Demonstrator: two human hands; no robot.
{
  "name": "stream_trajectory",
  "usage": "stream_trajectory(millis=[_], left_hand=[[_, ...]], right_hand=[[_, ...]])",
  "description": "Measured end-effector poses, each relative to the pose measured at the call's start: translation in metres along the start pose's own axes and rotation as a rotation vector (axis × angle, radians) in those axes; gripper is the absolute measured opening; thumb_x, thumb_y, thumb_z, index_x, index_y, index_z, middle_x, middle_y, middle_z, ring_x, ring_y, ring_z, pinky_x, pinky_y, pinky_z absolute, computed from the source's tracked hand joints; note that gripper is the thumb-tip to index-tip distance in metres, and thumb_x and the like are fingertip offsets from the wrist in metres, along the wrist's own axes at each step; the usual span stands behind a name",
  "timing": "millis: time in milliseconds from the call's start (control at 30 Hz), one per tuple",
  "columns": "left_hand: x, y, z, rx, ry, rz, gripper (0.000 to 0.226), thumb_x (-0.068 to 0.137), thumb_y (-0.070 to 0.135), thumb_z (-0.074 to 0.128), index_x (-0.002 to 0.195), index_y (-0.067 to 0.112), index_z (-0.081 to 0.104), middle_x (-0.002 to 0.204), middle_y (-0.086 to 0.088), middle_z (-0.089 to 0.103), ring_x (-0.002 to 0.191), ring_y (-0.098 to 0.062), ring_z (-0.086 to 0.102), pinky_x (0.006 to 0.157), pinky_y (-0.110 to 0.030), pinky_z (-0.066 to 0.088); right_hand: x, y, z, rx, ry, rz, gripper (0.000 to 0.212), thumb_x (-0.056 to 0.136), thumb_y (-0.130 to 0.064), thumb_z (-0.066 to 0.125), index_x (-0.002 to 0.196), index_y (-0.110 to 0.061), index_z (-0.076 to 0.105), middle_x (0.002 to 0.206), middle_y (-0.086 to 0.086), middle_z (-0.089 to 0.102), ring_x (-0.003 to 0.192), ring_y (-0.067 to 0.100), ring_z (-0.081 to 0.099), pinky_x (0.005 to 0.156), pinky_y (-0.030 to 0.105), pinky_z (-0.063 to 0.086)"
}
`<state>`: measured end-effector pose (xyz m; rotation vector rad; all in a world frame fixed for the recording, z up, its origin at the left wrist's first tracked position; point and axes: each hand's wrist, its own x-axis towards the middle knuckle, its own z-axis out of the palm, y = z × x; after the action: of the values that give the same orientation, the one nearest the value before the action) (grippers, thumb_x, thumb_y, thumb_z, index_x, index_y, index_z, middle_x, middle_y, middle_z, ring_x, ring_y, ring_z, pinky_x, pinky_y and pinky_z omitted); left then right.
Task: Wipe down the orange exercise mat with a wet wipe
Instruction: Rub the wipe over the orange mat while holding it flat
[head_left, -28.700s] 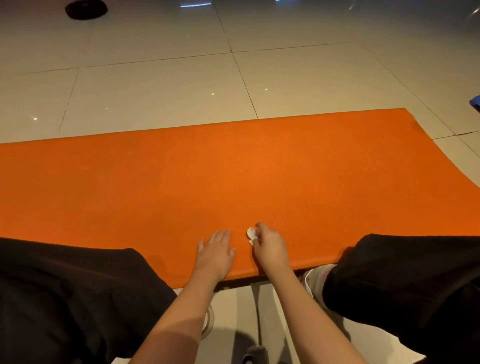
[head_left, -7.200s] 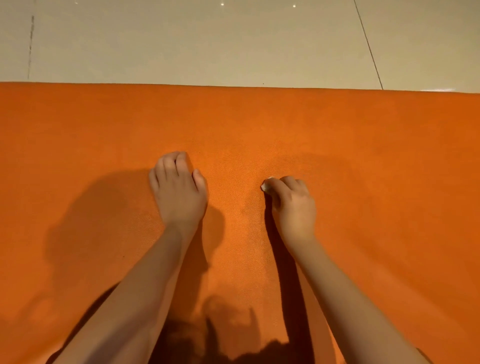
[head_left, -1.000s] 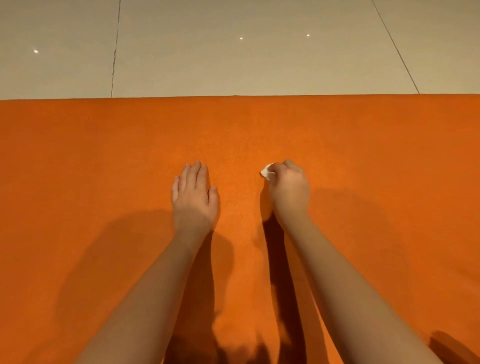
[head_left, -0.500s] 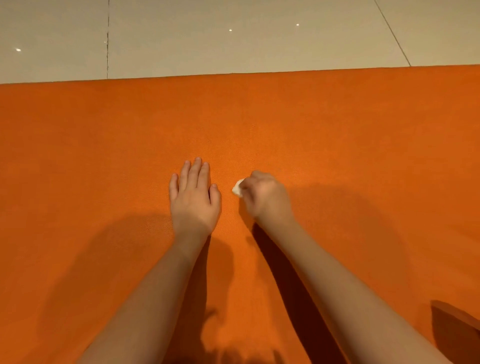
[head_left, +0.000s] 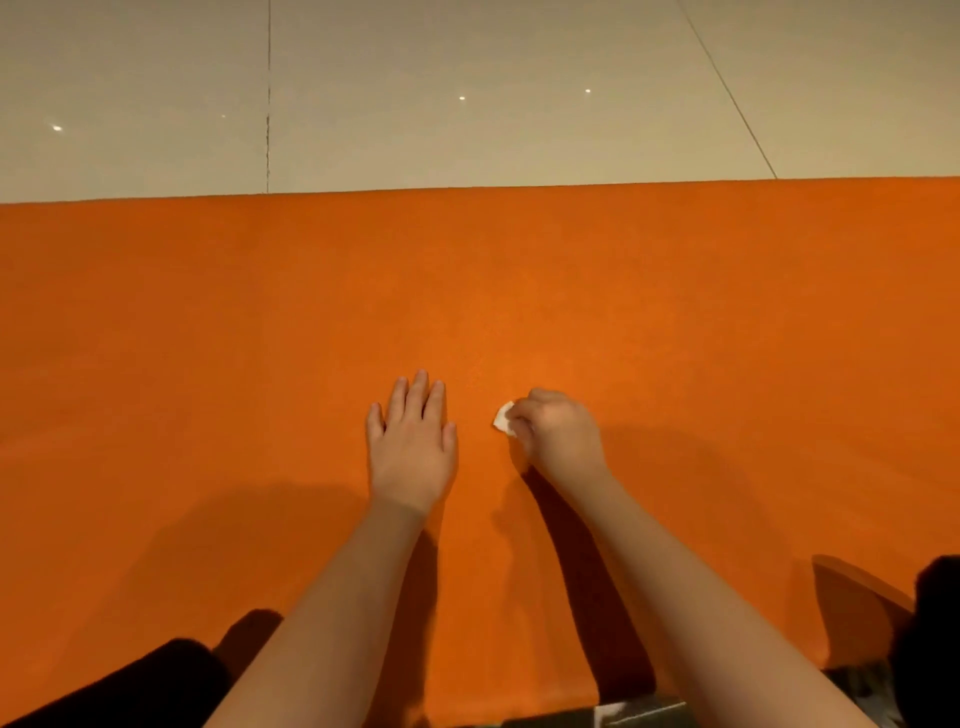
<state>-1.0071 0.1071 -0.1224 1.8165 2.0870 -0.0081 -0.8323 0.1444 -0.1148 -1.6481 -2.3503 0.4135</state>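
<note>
The orange exercise mat (head_left: 519, 291) lies flat across the whole width of the view. My right hand (head_left: 558, 434) has its fingers curled round a small crumpled white wet wipe (head_left: 503, 420), and the wipe pokes out at the left of my fist and touches the mat. Flat on the mat just to the left rests my left hand (head_left: 413, 441), fingers straight and close together. Both forearms reach in from the bottom edge.
Beige floor tiles (head_left: 467, 93) with dark grout lines lie beyond the mat's far edge. My knees in black trousers show at the bottom left (head_left: 130, 691) and bottom right (head_left: 930, 649) corners. Past the mat's near edge a strip of floor shows.
Both hands have drawn back towards me along the mat, the right one dragging the wipe. The view has pulled back, so my knees and the mat's near edge now show.
</note>
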Motion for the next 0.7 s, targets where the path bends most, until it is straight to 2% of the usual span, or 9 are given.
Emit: stream_trajectory(millis=[67,133,200,267,300,367,467,600,700], left_hand=[[-0.015,0.002,-0.005,-0.008,-0.054,-0.014,0.058,0.104,0.039,0.029,0.157,0.025,0.012,0.165,0.004,0.001,0.151,-0.018,-0.004,0.119,-0.047,0.003],[-0.03,0.004,-0.01,-0.009,-0.099,-0.022,0.058,0.103,0.039,0.032,0.156,0.026,0.012,0.165,0.004,0.001,0.151,-0.018,-0.003,0.119,-0.047,0.004],[-0.043,0.003,-0.013,0.0,-0.14,-0.029,0.059,0.103,0.039,0.033,0.156,0.026,0.014,0.164,0.004,0.001,0.151,-0.018,-0.002,0.119,-0.047,0.006],[-0.053,0.001,-0.017,0.018,-0.184,-0.026,0.058,0.103,0.04,0.034,0.156,0.026,0.014,0.164,0.005,0.002,0.151,-0.017,0.0,0.119,-0.046,0.008],[-0.057,0.0,-0.019,0.019,-0.21,-0.022,0.058,0.103,0.04,0.033,0.156,0.026,0.014,0.164,0.005,0.001,0.151,-0.017,0.0,0.119,-0.046,0.008],[-0.064,-0.002,-0.024,0.0,-0.269,-0.017,0.058,0.104,0.04,0.032,0.157,0.026,0.013,0.164,0.005,0.0,0.151,-0.017,-0.001,0.12,-0.046,0.007],[-0.073,-0.005,-0.029,-0.019,-0.327,-0.015,0.058,0.105,0.04,0.031,0.157,0.026,0.011,0.164,0.006,-0.003,0.151,-0.017,-0.003,0.12,-0.046,0.004],[-0.077,-0.004,-0.029,-0.021,-0.345,-0.031,0.058,0.105,0.038,0.032,0.157,0.026,0.012,0.164,0.006,-0.003,0.151,-0.017,-0.004,0.12,-0.047,0.005],[-0.077,-0.003,-0.029,-0.031,-0.346,-0.038,0.057,0.105,0.038,0.031,0.157,0.026,0.01,0.164,0.007,-0.005,0.151,-0.017,-0.005,0.121,-0.046,0.003]], right_hand=[[0.004,0.003,-0.004,-0.075,-0.012,0.178,0.011,0.072,-0.008,0.067,0.08,-0.01,0.074,0.074,0.01,0.063,0.072,0.034,0.062,0.057,0.035,0.044],[-0.002,-0.016,-0.002,-0.055,-0.065,0.286,0.018,0.079,-0.006,0.057,0.088,-0.004,0.073,0.085,0.017,0.063,0.084,0.037,0.059,0.065,0.038,0.042],[-0.014,-0.04,0.002,0.023,-0.137,0.193,0.029,0.075,-0.011,0.044,0.08,-0.003,0.071,0.083,0.017,0.061,0.081,0.037,0.059,0.062,0.035,0.036],[-0.026,-0.045,0.0,-0.001,-0.193,0.058,0.033,0.077,-0.013,0.042,0.088,-0.008,0.072,0.087,0.013,0.062,0.087,0.035,0.058,0.063,0.034,0.036],[-0.027,-0.04,-0.006,-0.069,-0.235,0.06,0.031,0.084,-0.012,0.044,0.098,-0.01,0.071,0.096,0.011,0.062,0.096,0.034,0.056,0.068,0.034,0.036],[-0.028,-0.026,-0.015,-0.159,-0.254,0.223,0.027,0.089,-0.009,0.046,0.106,-0.011,0.068,0.106,0.009,0.06,0.107,0.031,0.05,0.071,0.033,0.033],[-0.044,-0.033,-0.017,-0.095,-0.249,0.421,0.023,0.087,-0.006,0.048,0.098,-0.003,0.069,0.103,0.012,0.057,0.1,0.033,0.055,0.068,0.034,0.037],[-0.062,-0.057,-0.02,-0.036,-0.427,0.214,0.022,0.09,-0.01,0.05,0.101,-0.006,0.069,0.106,0.012,0.055,0.096,0.032,0.057,0.067,0.032,0.036],[-0.055,-0.032,-0.027,-0.08,-0.335,0.304,0.018,0.088,-0.006,0.049,0.093,-0.004,0.067,0.099,0.011,0.054,0.096,0.032,0.058,0.065,0.032,0.034]])
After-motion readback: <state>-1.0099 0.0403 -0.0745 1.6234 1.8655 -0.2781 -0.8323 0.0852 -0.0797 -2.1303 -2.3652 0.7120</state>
